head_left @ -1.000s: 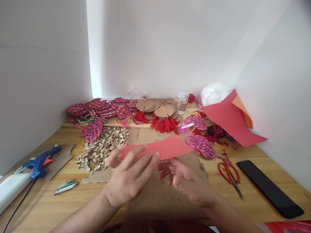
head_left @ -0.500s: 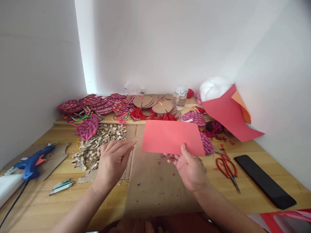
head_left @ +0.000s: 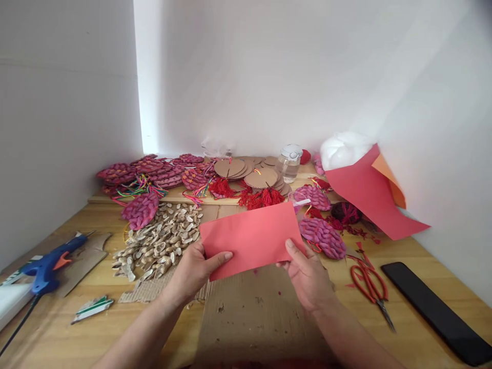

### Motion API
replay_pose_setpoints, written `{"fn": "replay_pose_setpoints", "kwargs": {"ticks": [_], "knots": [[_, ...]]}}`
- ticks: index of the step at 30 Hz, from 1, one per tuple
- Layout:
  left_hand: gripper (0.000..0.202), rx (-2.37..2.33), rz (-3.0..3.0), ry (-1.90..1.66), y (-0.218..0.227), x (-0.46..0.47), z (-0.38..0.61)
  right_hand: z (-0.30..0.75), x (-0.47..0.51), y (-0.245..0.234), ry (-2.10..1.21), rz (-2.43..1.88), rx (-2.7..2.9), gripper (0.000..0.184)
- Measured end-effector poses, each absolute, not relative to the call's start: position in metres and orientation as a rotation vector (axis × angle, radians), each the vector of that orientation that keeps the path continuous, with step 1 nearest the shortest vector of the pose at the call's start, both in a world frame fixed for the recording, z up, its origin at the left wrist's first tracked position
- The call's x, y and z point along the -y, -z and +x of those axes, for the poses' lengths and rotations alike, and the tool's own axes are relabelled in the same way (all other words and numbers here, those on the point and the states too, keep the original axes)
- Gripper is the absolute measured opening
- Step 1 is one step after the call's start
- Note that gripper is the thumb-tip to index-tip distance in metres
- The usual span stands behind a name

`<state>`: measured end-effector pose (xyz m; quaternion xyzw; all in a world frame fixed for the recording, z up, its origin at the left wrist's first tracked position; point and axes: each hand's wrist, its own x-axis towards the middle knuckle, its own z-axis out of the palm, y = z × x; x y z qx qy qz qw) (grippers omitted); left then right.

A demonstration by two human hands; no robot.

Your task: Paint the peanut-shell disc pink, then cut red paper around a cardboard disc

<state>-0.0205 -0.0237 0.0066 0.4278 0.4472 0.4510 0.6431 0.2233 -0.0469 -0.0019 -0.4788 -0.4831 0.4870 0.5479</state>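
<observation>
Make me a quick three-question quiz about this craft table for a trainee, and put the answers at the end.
1. True or false: the left hand and the right hand both hold the red sheet.

2. Which thing lies just to the right of the red-handled scissors?
A) the peanut shells
B) the black slab
C) the clear bottle

3. Fill in the blank: the blue glue gun lies toward the ____ edge of the picture.

Key: 1. True. 2. B. 3. Left.
</observation>
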Motion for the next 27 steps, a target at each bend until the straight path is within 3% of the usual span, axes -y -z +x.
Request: {"fn": "replay_pose_setpoints", "kwargs": {"ticks": [6,12,20,27], "knots": [[0.042,-0.972,0.877,-1.078,-0.002,0.015,-0.025,0.230,0.036,0.005,-1.146,-1.191,1.043,0.032],[0.035,-1.048,0.800,-1.133,0.015,0.017,-0.029,0.243,0.015,-0.017,-1.071,-1.276,1.418,0.037],[0.052,-1.152,0.844,-1.175,0.027,0.010,-0.031,0.257,-0.094,-0.056,-0.437,-1.567,1.821,0.027],[0.028,-1.322,1.335,-1.124,0.028,0.008,-0.030,0.243,-0.165,-0.043,-0.098,-1.839,1.941,0.033]]}}
